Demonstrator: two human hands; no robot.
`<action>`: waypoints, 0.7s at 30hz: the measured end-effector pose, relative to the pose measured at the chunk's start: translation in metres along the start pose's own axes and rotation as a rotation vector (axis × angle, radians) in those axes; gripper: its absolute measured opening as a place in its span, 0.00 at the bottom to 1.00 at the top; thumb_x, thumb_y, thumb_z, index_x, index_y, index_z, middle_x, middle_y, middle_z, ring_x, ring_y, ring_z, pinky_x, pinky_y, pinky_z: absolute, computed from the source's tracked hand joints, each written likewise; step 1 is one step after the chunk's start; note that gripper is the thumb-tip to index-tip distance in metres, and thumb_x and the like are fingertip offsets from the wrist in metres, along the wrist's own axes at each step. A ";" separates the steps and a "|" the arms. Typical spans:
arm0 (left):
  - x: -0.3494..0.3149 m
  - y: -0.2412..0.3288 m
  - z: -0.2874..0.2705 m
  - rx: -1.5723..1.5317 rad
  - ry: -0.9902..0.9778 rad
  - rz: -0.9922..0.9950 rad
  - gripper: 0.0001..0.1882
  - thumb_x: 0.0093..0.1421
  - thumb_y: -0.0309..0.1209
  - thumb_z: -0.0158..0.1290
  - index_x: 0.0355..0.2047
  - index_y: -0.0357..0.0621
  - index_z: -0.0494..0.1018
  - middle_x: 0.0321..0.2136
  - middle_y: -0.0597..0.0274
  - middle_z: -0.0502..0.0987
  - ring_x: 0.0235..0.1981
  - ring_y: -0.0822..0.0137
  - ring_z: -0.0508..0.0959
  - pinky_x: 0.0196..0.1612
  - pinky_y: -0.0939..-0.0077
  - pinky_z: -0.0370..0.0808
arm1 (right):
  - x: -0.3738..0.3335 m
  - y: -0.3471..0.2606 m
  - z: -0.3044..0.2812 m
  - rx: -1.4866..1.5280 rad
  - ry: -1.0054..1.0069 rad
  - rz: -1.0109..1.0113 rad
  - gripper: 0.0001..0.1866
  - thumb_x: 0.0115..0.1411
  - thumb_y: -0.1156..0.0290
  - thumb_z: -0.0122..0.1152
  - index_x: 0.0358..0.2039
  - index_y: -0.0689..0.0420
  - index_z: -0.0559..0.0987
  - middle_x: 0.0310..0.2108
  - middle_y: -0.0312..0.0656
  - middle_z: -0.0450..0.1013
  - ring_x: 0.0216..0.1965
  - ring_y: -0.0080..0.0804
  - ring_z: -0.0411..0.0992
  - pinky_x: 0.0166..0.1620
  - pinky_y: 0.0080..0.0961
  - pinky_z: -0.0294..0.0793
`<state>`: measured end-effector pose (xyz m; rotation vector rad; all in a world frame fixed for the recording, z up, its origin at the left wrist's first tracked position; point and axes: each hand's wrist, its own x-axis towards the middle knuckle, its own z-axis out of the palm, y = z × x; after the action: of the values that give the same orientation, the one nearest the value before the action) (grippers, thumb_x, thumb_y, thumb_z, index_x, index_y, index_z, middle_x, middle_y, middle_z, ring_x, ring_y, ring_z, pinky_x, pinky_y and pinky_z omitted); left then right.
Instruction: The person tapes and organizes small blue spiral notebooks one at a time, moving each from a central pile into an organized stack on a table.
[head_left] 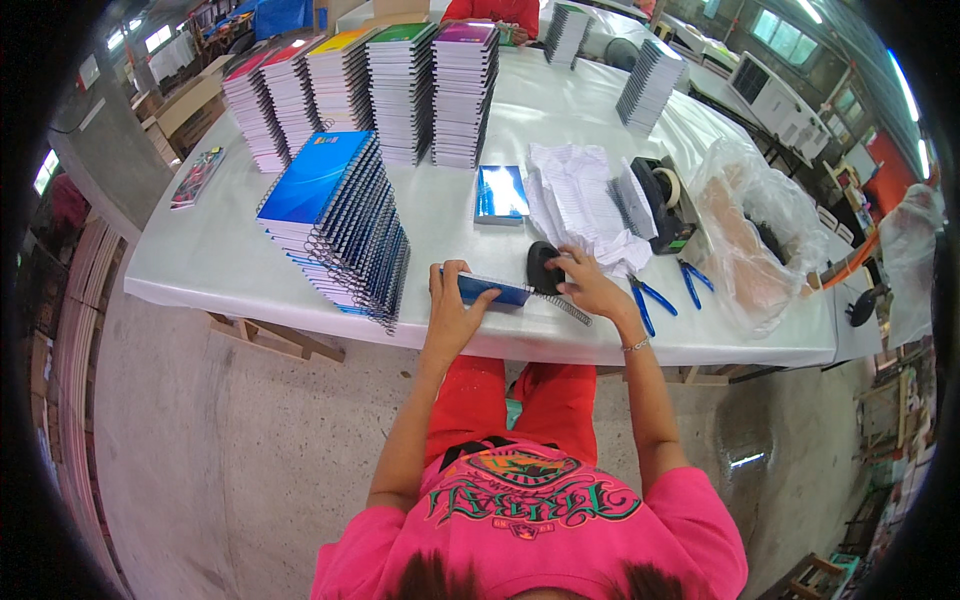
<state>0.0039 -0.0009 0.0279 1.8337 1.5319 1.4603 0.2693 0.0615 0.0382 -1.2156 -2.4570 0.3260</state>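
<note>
My left hand (455,312) grips a small blue-covered notebook (497,291) at its left end, thumb on the cover. A loose wire coil (566,308) sticks out from the notebook's right end toward the table's front edge. My right hand (592,288) is closed, its fingers curled against a black rounded object (542,268) that stands beside the notebook. The thumb is close to the coil; whether it touches the wire is hard to tell. Just beyond lies another blue pad (501,194) with a shiny cover. Left of my hands rises a stack of blue spiral notebooks (335,220).
Two blue-handled pliers (652,303) (693,283) lie right of my hands. Behind them are crumpled paper (580,200), a black tape dispenser (665,205) and a clear plastic bag (755,240). Several coloured notebook stacks (400,95) line the far left; a person in red (492,12) is across the table.
</note>
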 end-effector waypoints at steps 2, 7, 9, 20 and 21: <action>0.002 -0.004 -0.010 -0.010 -0.038 -0.019 0.29 0.48 0.35 0.67 0.43 0.40 0.62 0.39 0.53 0.63 0.43 0.51 0.67 0.49 0.61 0.66 | 0.004 -0.005 -0.012 0.228 -0.118 0.090 0.24 0.51 0.74 0.66 0.51 0.54 0.74 0.58 0.47 0.61 0.51 0.44 0.66 0.55 0.34 0.66; 0.007 -0.003 -0.027 -0.089 -0.111 -0.037 0.28 0.48 0.34 0.67 0.43 0.40 0.62 0.38 0.54 0.63 0.43 0.55 0.67 0.50 0.65 0.66 | 0.000 -0.018 -0.021 0.368 -0.284 0.186 0.32 0.43 0.66 0.76 0.51 0.55 0.75 0.57 0.49 0.63 0.53 0.43 0.65 0.56 0.36 0.66; 0.011 0.002 -0.028 -0.105 -0.164 -0.001 0.29 0.48 0.35 0.67 0.44 0.40 0.62 0.40 0.52 0.63 0.43 0.52 0.68 0.49 0.63 0.67 | -0.004 -0.013 -0.012 0.261 -0.094 0.035 0.32 0.40 0.61 0.79 0.45 0.58 0.76 0.60 0.52 0.61 0.55 0.49 0.65 0.56 0.36 0.66; 0.006 -0.009 -0.008 -0.127 -0.253 0.050 0.37 0.45 0.38 0.70 0.50 0.41 0.61 0.44 0.52 0.64 0.48 0.53 0.68 0.51 0.63 0.67 | -0.006 -0.021 0.003 0.265 0.070 -0.092 0.30 0.40 0.59 0.79 0.36 0.61 0.70 0.64 0.54 0.57 0.60 0.51 0.61 0.58 0.38 0.64; 0.005 -0.008 -0.007 -0.144 -0.231 0.058 0.41 0.43 0.40 0.71 0.52 0.42 0.61 0.46 0.52 0.64 0.50 0.53 0.67 0.53 0.63 0.67 | -0.006 -0.020 0.002 0.370 0.020 0.013 0.29 0.45 0.58 0.76 0.39 0.61 0.71 0.63 0.53 0.58 0.60 0.49 0.61 0.60 0.39 0.63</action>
<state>-0.0072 0.0044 0.0271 1.8990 1.2408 1.2941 0.2575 0.0445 0.0422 -1.0673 -2.2408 0.7311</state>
